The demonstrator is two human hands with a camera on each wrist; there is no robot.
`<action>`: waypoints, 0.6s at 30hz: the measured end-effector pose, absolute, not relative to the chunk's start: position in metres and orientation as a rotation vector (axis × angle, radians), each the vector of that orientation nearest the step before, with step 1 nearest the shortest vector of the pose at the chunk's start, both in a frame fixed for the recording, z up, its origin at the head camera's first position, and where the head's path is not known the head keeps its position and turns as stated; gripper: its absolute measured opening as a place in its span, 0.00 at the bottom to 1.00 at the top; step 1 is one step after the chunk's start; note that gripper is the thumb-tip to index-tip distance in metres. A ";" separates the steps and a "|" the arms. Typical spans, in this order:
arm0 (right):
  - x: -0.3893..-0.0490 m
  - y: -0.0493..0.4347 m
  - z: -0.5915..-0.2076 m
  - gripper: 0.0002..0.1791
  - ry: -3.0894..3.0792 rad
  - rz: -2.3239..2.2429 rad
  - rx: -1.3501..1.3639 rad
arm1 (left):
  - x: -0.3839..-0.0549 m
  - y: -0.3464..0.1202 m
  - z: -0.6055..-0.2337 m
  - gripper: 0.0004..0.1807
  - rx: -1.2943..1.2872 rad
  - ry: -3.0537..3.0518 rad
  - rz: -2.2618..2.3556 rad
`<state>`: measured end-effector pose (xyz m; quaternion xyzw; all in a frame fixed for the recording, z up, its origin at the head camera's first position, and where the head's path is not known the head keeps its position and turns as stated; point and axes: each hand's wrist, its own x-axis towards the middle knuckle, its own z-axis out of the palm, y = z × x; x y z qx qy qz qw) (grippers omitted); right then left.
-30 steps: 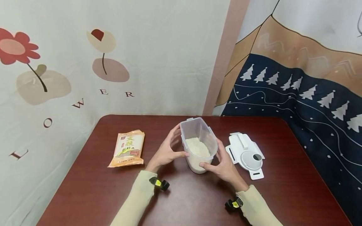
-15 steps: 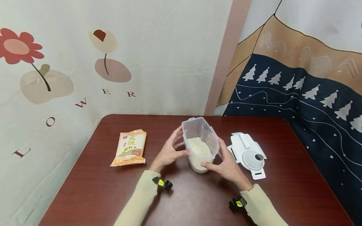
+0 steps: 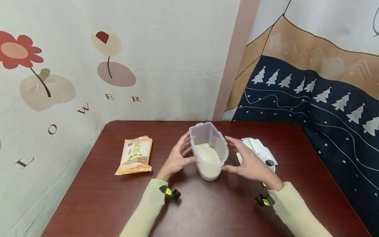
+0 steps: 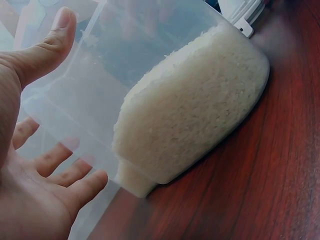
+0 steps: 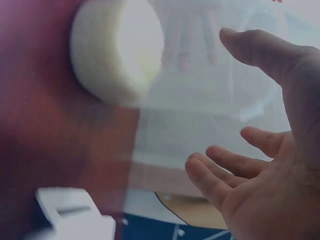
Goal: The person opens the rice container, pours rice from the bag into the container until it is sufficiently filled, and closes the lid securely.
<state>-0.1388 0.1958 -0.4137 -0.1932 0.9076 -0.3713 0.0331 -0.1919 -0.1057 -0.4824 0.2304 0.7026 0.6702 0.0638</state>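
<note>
A clear plastic storage container (image 3: 214,143) with white rice (image 3: 207,154) in its lower part stands upright on the table. My left hand (image 3: 177,159) holds the container's left side, thumb at the near side and fingers at the far side; its fingertips meet the plastic in the left wrist view. Beside the right wall is my right hand (image 3: 247,161), fingers and thumb spread and nothing gripped. In the right wrist view, a gap shows between these fingers (image 5: 215,175) and the container. The white lid (image 3: 260,149), with side flaps and a round spout cap, lies partly hidden behind the right hand.
An orange-and-white sealed packet (image 3: 136,156) with printed characters lies at the left on the dark red wooden table (image 3: 192,210). Behind the table's far edge hangs a printed fabric backdrop (image 3: 177,65). The container's top is uncovered.
My right hand has let go of the container and moved to the right, now covering part of the lid. The left hand and the container stay where they were.
</note>
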 end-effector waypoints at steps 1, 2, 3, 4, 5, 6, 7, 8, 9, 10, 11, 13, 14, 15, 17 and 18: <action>-0.141 0.199 -0.409 0.57 2.814 -1.092 -0.601 | -0.192 -0.106 -0.482 0.59 0.695 2.122 2.028; -0.143 0.202 -0.405 0.56 2.837 -1.039 -0.605 | -0.192 -0.106 -0.482 0.60 0.695 2.122 2.032; -0.145 0.206 -0.401 0.55 2.853 -0.991 -0.609 | -0.193 -0.106 -0.482 0.60 0.697 2.120 2.036; -0.147 0.209 -0.398 0.55 2.866 -0.946 -0.607 | -0.193 -0.106 -0.483 0.60 0.700 2.117 2.042; -0.149 0.213 -0.395 0.54 2.876 -0.910 -0.606 | -0.194 -0.106 -0.483 0.60 0.700 2.113 2.047; -0.151 0.217 -0.392 0.53 2.883 -0.880 -0.604 | -0.194 -0.105 -0.483 0.59 0.706 2.107 2.052; -0.153 0.221 -0.390 0.52 2.888 -0.858 -0.607 | -0.194 -0.105 -0.484 0.59 0.715 2.102 2.057; -0.155 0.225 -0.388 0.51 2.894 -0.839 -0.617 | -0.194 -0.105 -0.485 0.59 0.721 2.095 2.062; -0.157 0.228 -0.385 0.50 2.896 -0.824 -0.617 | -0.195 -0.105 -0.485 0.59 0.725 2.089 2.066; -0.159 0.232 -0.383 0.50 2.897 -0.808 -0.614 | -0.194 -0.104 -0.486 0.59 0.724 2.084 2.071; -0.161 0.235 -0.381 0.49 2.896 -0.797 -0.615 | -0.194 -0.104 -0.486 0.59 0.727 2.081 2.074; -0.165 0.240 -0.378 0.48 2.895 -0.762 -0.615 | -0.194 -0.104 -0.487 0.59 0.731 2.077 2.081; -0.167 0.243 -0.376 0.48 2.893 -0.742 -0.614 | -0.194 -0.104 -0.487 0.59 0.724 2.075 2.083; -0.169 0.246 -0.375 0.47 2.889 -0.721 -0.606 | -0.194 -0.104 -0.488 0.59 0.720 2.075 2.084; -0.173 0.251 -0.373 0.47 2.885 -0.676 -0.607 | -0.193 -0.104 -0.488 0.60 0.715 2.075 2.085; -0.175 0.254 -0.373 0.46 2.882 -0.653 -0.611 | -0.193 -0.105 -0.488 0.60 0.711 2.075 2.084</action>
